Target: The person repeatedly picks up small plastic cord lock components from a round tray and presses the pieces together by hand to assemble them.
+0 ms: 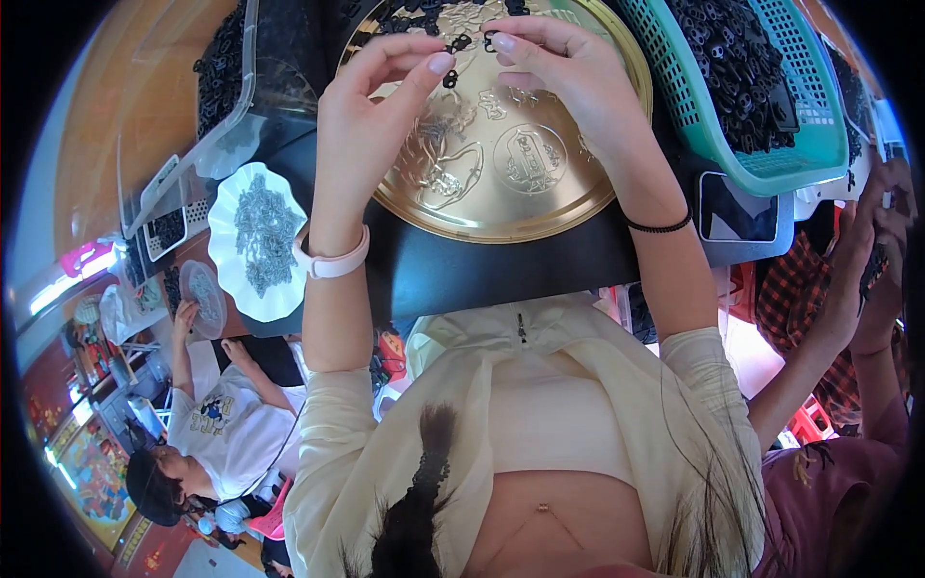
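Over a round gold embossed tray [554,207], both my hands are raised with fingertips close together. My left hand [381,96] is closed in a pinch on small black plastic pieces [451,79] with holes in them. My right hand [573,72] pinches another small black piece [490,41] between thumb and forefinger, a short gap from the left fingertips. More black pieces [414,21] lie along the tray's far side. Left of the tray, beside my left wrist, a white scalloped dish [231,289] holds a heap of small clear or silvery bits [265,236].
A green basket [771,178] full of black pieces stands at the right, above a dark-screened device [737,209]. At the left is a clear plastic bin [207,135] with more black pieces. Other people work on both sides: one person's hand [183,318] at left, another's forearm [819,332] at right.
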